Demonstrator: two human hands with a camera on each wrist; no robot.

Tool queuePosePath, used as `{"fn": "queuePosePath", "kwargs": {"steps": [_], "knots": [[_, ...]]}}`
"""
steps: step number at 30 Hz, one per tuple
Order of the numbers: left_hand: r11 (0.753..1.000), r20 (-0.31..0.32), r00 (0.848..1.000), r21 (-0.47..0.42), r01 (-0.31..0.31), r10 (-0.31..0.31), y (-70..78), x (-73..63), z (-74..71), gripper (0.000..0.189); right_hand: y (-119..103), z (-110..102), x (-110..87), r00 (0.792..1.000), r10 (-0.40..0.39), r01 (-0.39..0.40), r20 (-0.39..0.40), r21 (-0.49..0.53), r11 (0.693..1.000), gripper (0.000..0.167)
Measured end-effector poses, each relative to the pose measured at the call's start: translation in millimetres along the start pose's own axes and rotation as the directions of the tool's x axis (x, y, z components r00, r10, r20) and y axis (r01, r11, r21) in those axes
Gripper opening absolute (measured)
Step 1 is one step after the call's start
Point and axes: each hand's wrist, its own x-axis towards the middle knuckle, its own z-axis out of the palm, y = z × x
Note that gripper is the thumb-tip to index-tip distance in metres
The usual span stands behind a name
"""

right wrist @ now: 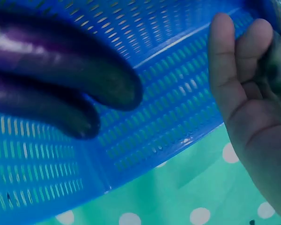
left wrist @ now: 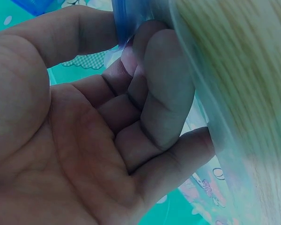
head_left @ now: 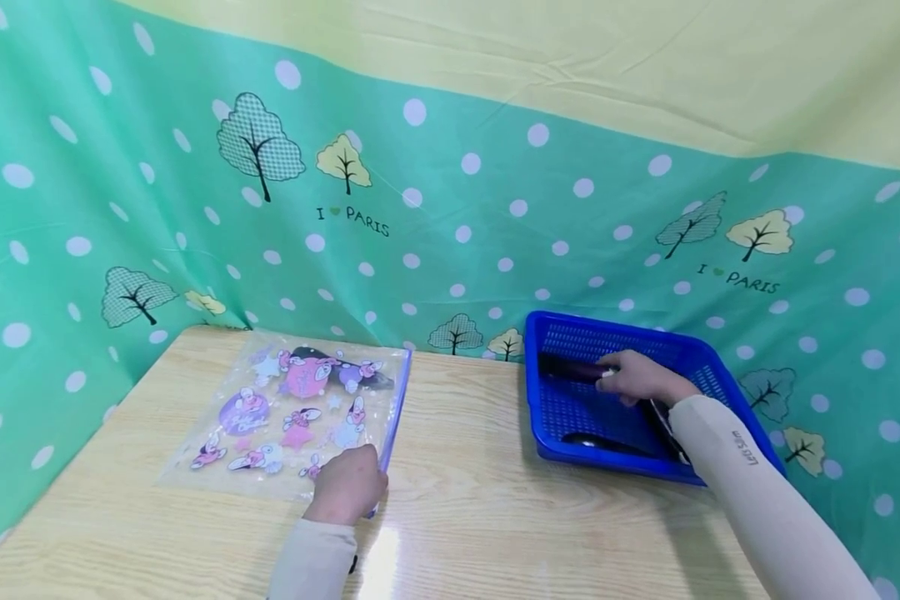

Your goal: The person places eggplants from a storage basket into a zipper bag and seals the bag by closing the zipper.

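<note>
My left hand [head_left: 348, 483] pinches the near corner of a clear zip bag [head_left: 232, 446] printed with cartoon figures, at its blue-purple zip edge [head_left: 399, 408]. The bag lies on the table, and a dark eggplant [head_left: 378, 380] shows through its film. In the left wrist view, the curled fingers [left wrist: 166, 84] meet the film and blue strip. Over the blue basket, my right hand [head_left: 637, 379] grips a dark purple eggplant [head_left: 570, 368] by its stem end. Two more eggplants, one near the front wall [head_left: 607, 443] and one partly under the forearm [head_left: 662, 423], lie inside.
The blue perforated basket [head_left: 534, 408] stands at the right of the wood-grain table [head_left: 465, 500], near the cloth. Green dotted fabric [head_left: 435, 225] with printed trees hangs behind and to the left. Two glossy eggplants [right wrist: 61, 56] fill the left of the right wrist view.
</note>
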Motion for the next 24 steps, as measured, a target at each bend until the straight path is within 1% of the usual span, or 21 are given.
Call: {"fn": "queuePosePath", "kwargs": {"steps": [3,7,11,14,17,20,24], "knots": [[1.000,0.002,1.000,-0.003,0.002,-0.002,-0.8,-0.1,0.0,0.006,-5.7,-3.4,-0.2,0.999,-0.019,0.021,-0.040,0.046,0.999,0.064],[1.000,0.001,1.000,0.001,-0.006,0.006,-1.3,-0.4,-0.4,0.006,-11.5,-3.5,3.6,0.994,-0.039,0.046,-0.099,0.069,0.997,0.065],[1.000,0.001,1.000,0.008,-0.012,0.012,-1.6,-0.7,-0.4,0.006,-15.9,0.1,9.2,0.989,-0.030,0.041,-0.145,0.069,0.997,0.067],[1.000,0.004,1.000,0.008,-0.012,0.012,-1.8,-0.4,0.4,0.005,-19.2,1.8,12.4,0.988,-0.013,0.026,-0.151,0.081,0.996,0.069],[1.000,0.009,1.000,0.007,-0.011,0.011,-1.4,0.3,0.5,0.005,-22.3,1.9,14.0,0.989,-0.001,0.017,-0.148,0.108,0.994,0.067],[1.000,0.011,1.000,0.007,-0.006,0.005,-0.7,1.5,0.7,0.008,-24.7,2.6,14.9,0.988,0.007,0.014,-0.151,0.139,0.990,0.063],[1.000,0.011,1.000,0.017,0.012,-0.012,0.6,3.0,1.3,0.013,-26.0,5.8,14.8,0.987,0.006,0.018,-0.161,0.150,0.988,0.061]]}}
